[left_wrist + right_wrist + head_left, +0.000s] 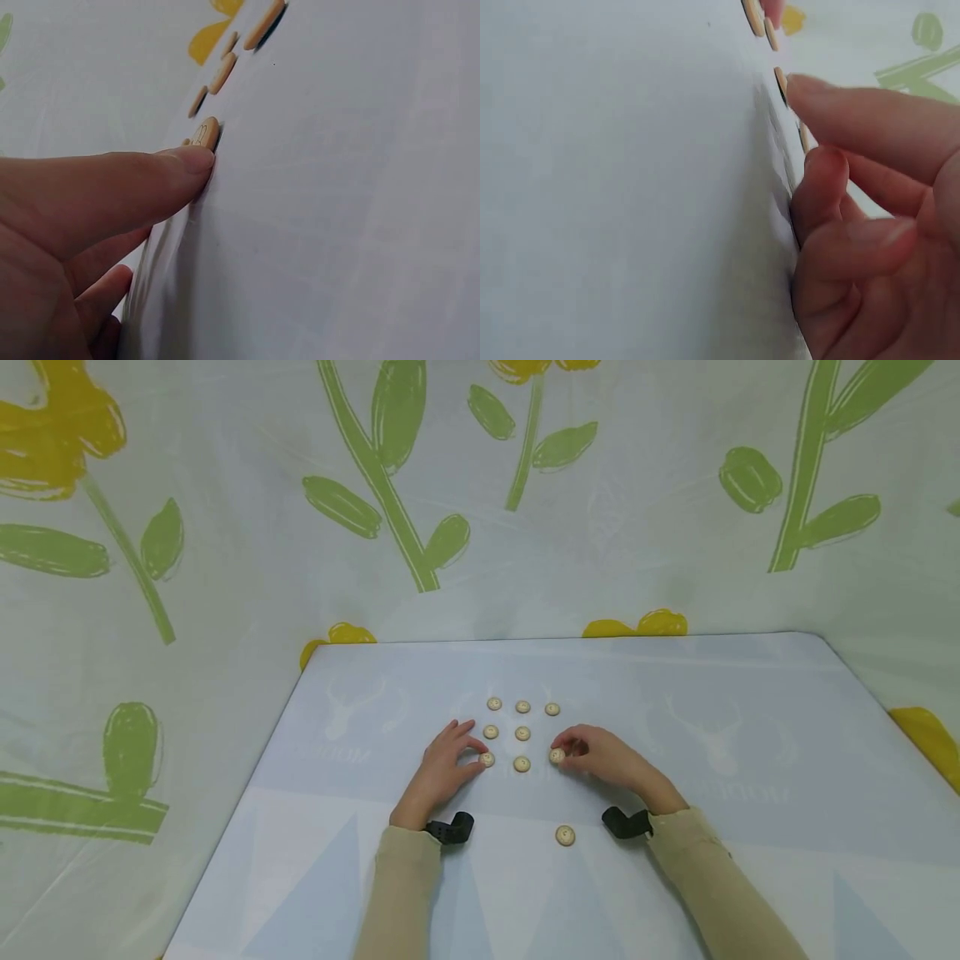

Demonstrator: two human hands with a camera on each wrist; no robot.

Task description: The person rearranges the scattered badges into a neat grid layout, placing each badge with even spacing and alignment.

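Small round pale wooden discs with dark marks lie on the table in loose rows. My left hand (444,770) pinches the near-left wooden disc (487,760) between thumb and index finger, its other fingers spread. In the left wrist view the thumb presses the lower edge of this marked disc (206,133). At the right end of the same row, my right hand (606,757) holds another wooden disc (557,756) at its thumb and fingertips. Its remaining fingers are curled. Between the hands lies the near-middle disc (522,764).
Behind, the far row includes a middle disc (522,707), and the row before it includes another disc (522,733). One separate disc (566,836) lies nearer the body. The pale patterned table (750,893) meets flower-printed sheeting (630,543) at its back edge.
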